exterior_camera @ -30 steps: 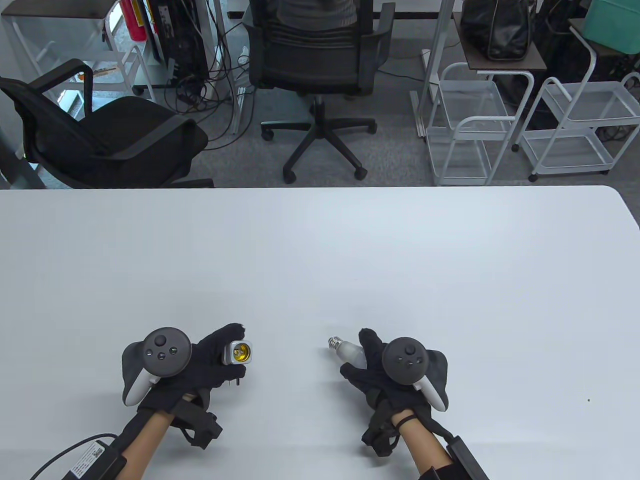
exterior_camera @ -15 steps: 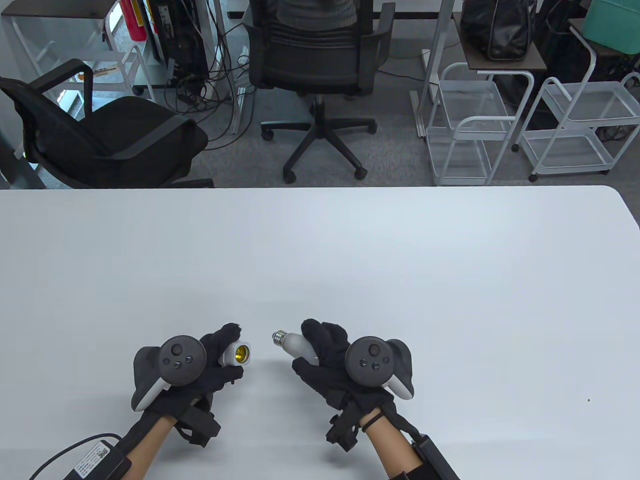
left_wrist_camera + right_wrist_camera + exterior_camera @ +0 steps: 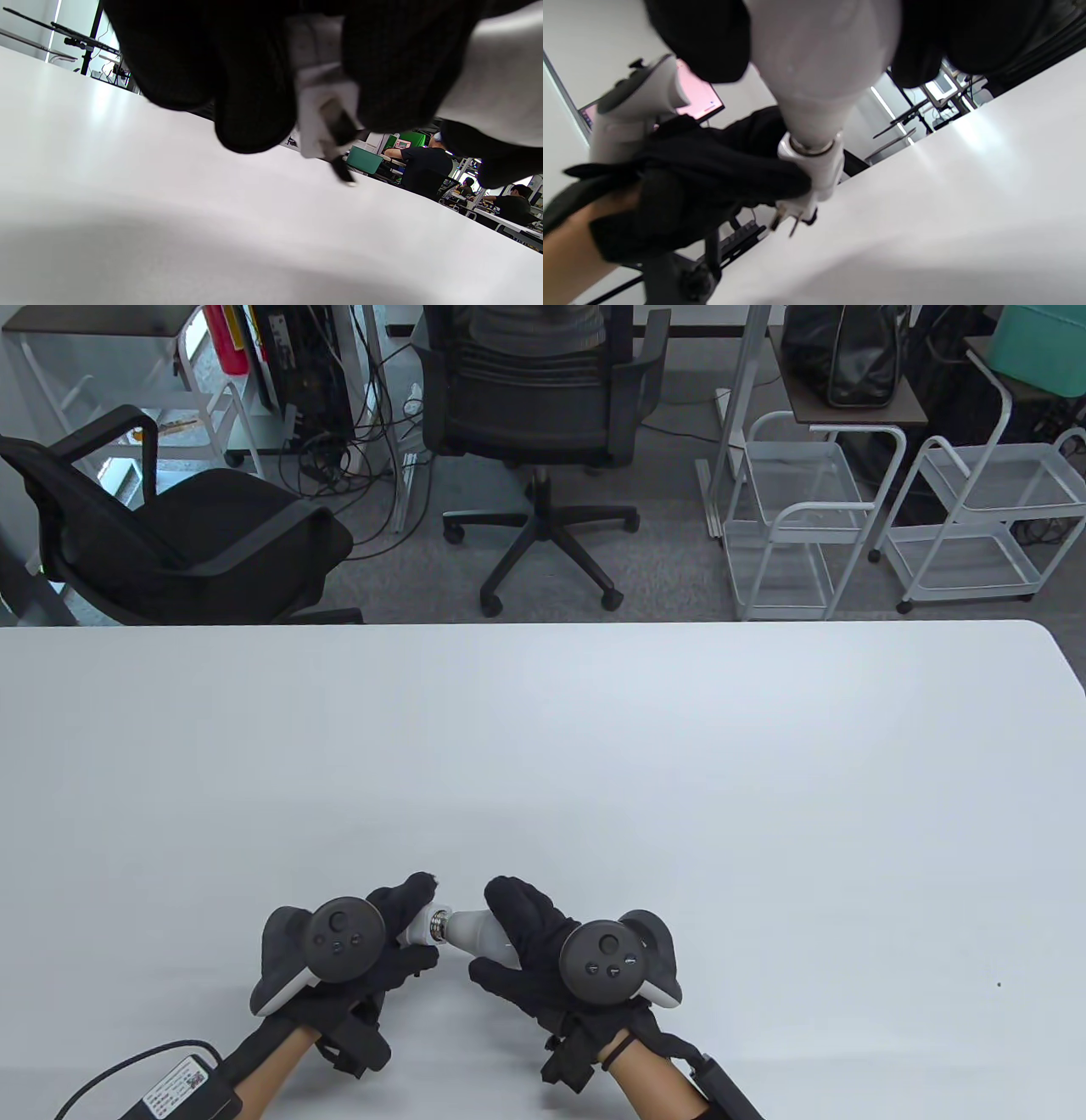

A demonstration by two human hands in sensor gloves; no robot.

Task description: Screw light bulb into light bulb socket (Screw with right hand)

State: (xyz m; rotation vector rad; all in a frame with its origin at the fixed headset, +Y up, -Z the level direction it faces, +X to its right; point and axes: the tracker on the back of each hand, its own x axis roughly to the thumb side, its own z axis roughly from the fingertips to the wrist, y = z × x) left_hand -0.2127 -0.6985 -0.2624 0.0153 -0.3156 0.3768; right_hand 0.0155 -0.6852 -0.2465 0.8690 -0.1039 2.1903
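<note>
My left hand (image 3: 399,933) grips the white light bulb socket (image 3: 417,929) above the table near the front edge. My right hand (image 3: 517,937) holds the white light bulb (image 3: 477,933), whose metal thread (image 3: 439,923) sits at the socket's mouth. In the right wrist view the bulb (image 3: 818,72) runs down into the socket (image 3: 816,173), with the socket's plug prongs (image 3: 791,222) sticking out below and my left hand (image 3: 704,169) around it. In the left wrist view the socket (image 3: 324,114) shows between my gloved fingers (image 3: 250,84), prongs pointing at the table.
The white table (image 3: 543,746) stretches wide behind the hands. Office chairs (image 3: 534,432) and wire carts (image 3: 797,517) stand beyond its far edge. A cable and label tag (image 3: 174,1082) lie by my left forearm.
Both hands have moved toward each other. The bulb's thread, apart from the socket before, is now at the socket's mouth, hiding its yellow inside.
</note>
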